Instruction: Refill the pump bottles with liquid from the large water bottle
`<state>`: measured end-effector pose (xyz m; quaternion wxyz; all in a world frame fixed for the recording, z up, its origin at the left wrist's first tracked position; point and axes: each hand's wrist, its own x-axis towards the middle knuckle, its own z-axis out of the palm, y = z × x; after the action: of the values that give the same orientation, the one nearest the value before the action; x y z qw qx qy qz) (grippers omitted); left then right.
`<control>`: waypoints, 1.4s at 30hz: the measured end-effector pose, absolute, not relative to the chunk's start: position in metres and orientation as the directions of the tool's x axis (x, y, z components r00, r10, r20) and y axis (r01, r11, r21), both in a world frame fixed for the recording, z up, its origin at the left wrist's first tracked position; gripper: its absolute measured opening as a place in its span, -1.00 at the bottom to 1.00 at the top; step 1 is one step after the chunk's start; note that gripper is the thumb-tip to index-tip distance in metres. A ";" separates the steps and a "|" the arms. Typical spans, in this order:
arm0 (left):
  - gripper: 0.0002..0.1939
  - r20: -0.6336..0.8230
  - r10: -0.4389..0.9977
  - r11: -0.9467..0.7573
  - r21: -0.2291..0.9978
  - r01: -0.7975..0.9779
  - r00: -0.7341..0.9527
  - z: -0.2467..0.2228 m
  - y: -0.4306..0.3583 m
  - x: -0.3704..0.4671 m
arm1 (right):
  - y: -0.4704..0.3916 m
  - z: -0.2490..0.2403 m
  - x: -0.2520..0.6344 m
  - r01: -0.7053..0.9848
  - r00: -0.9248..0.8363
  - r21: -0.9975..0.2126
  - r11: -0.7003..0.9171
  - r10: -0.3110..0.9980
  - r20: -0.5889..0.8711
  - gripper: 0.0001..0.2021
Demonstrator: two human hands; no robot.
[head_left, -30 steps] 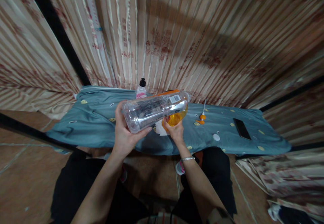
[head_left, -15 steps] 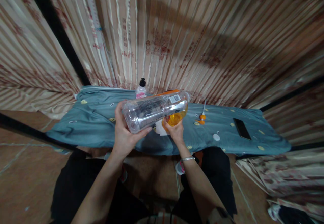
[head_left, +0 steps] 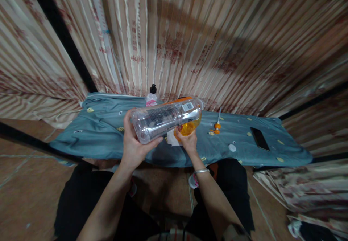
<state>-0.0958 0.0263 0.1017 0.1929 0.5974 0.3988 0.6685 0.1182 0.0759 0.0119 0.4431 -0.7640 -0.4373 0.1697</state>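
My left hand [head_left: 136, 144] grips the base end of a large clear plastic bottle [head_left: 163, 119], which lies tilted nearly sideways with its neck toward the right. A printed label and a barcode show on its side. Below the neck end, my right hand [head_left: 188, 139] is wrapped around an orange-yellow see-through bottle [head_left: 189, 127]. The clear bottle covers the upper part of that one, so I cannot make out where the two mouths meet. A white sheet of paper [head_left: 173, 138] lies beside my right hand. An orange pump top [head_left: 216, 126] with a pale tube rests to the right.
A blue-green cloth [head_left: 103, 125] with yellow prints covers the long low surface. Behind the clear bottle stands a bottle with a black cap [head_left: 153, 89]. A white round lid [head_left: 232, 147] and a black phone [head_left: 260, 138] lie on the right. Dark poles and a pleated curtain [head_left: 174, 34] surround it.
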 end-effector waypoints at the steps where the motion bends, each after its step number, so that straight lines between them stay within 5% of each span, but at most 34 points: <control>1: 0.04 0.644 0.735 -0.605 0.764 0.225 -0.211 0.102 0.026 -0.096 | 0.076 0.011 0.119 0.515 0.561 -0.828 -0.222 0.818 0.130 -0.20; 42: 0.05 0.644 0.735 -0.601 0.764 0.233 -0.215 0.102 0.025 -0.096 | 0.073 0.018 0.115 0.529 0.563 -0.814 -0.239 0.817 0.126 -0.24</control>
<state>-0.0959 0.0251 0.1022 0.1881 0.5975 0.4050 0.6660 0.1153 0.0729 0.0180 0.4353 -0.7694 -0.4372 0.1653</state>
